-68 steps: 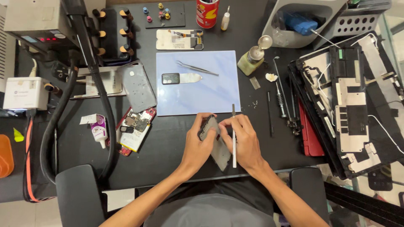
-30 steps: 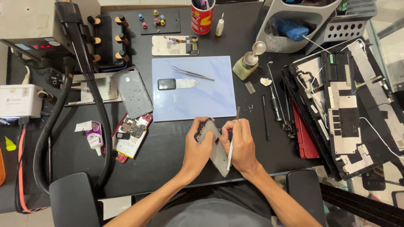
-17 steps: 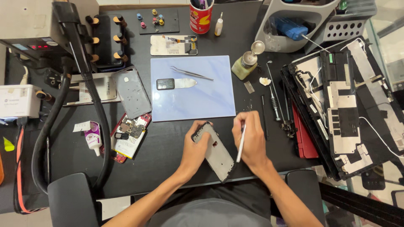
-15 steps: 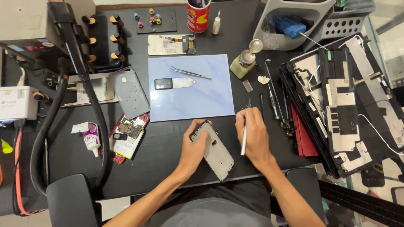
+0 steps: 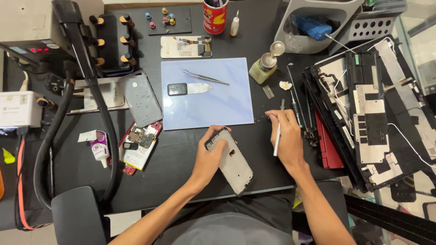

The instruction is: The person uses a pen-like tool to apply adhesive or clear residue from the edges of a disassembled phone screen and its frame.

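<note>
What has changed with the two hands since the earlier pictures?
The right hand, holding the thin white tool, moved off the phone frame rightward, toward the loose tools. The left hand kept hold of the frame. The blue mat and tweezers stayed put.

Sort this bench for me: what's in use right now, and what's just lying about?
In use: phone frame in the left hand; thin white tool in the right hand.

Lying about: tweezers, blue mat, opened red phone, glue tube, grey case.

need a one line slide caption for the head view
Left hand steadies a grey phone frame on the dark bench while the right hand holds a thin white tool beside it.
</note>
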